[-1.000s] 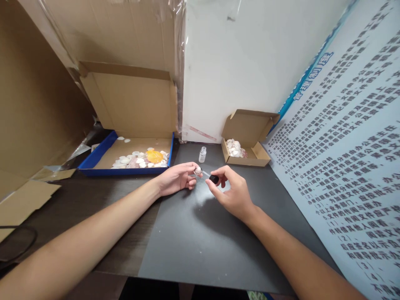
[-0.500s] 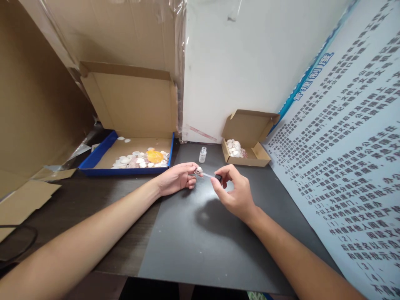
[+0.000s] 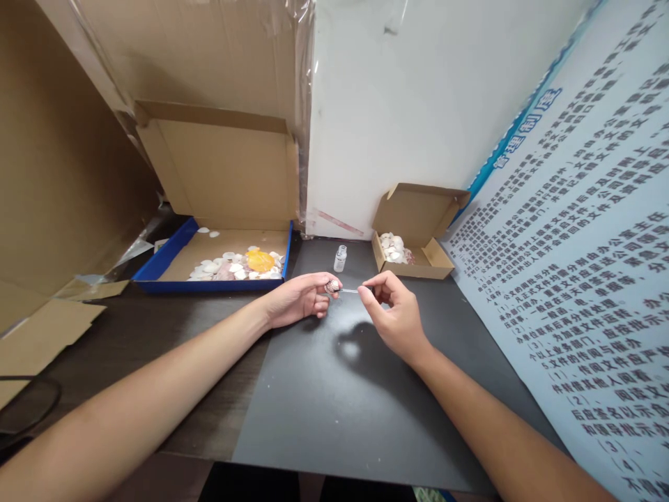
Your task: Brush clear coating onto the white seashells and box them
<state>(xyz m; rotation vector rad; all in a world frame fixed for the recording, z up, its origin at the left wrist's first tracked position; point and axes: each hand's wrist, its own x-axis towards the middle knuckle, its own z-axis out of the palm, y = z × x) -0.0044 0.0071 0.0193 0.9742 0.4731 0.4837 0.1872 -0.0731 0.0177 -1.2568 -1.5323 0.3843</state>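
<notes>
My left hand [image 3: 299, 298] pinches a small speckled shell [image 3: 332, 286] between thumb and fingertips, just above a dark grey mat [image 3: 339, 411]. My right hand [image 3: 396, 314] is closed on a thin brush [image 3: 351, 291] with a black cap, its tip touching the shell. A little clear bottle [image 3: 340, 258] stands uncapped on the mat just behind both hands.
A blue-edged cardboard tray [image 3: 172, 256] at back left holds several white shells and an orange one. A small open cardboard box [image 3: 436, 256] at back right holds more shells. A printed poster [image 3: 580, 279] leans along the right side. Cardboard panels stand left and behind.
My right hand has risen and turned, so the black cap is now mostly hidden by the fingers and the brush lies level against the shell. The left hand has stayed put.
</notes>
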